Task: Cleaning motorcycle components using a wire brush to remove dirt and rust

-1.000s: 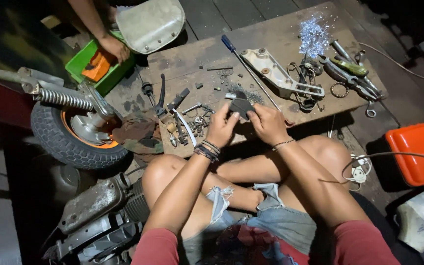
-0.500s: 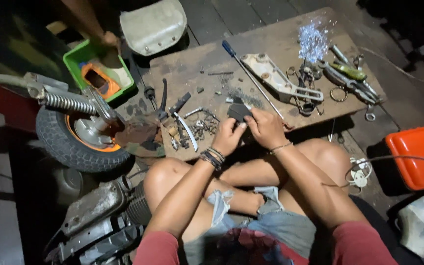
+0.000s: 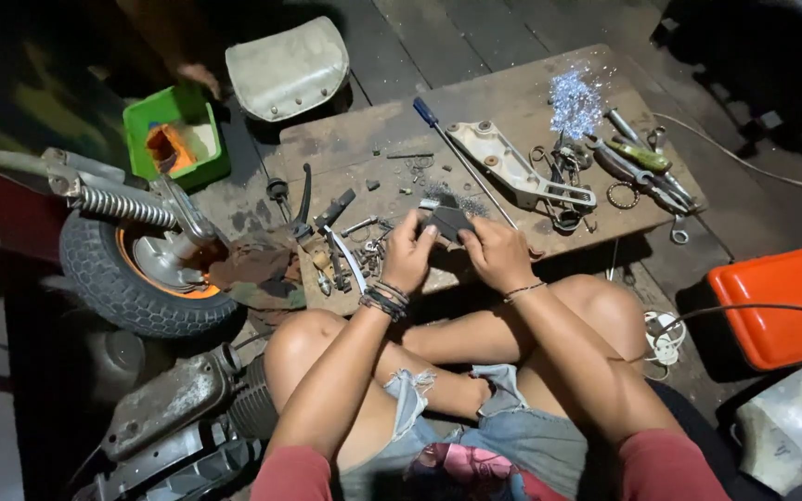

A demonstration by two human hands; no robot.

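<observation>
I sit cross-legged on the floor at a low wooden board point(image 3: 512, 102). Both hands meet over its near edge. My left hand point(image 3: 407, 250), with dark bracelets on the wrist, and my right hand point(image 3: 497, 253) together grip a small dark grey metal part point(image 3: 448, 221). Just left of my left hand lies a heap of small bolts, springs and levers point(image 3: 345, 255). A long screwdriver with a blue handle point(image 3: 461, 158) lies diagonally behind the part. Beyond it rests a pale cast metal bracket point(image 3: 512, 167).
A small scooter wheel with spring and fork point(image 3: 141, 260) stands at left, engine parts point(image 3: 169, 408) below it. A green tub point(image 3: 178, 139) and a pale seat point(image 3: 290, 65) lie behind, another person's hand point(image 3: 199, 74) near them. Wrenches and rings point(image 3: 638, 172), shiny shavings point(image 3: 575, 97), an orange case point(image 3: 782, 301) at right.
My hands have drawn the dark part slightly nearer to me. The other person's hand has lifted out of the green tub and moved back.
</observation>
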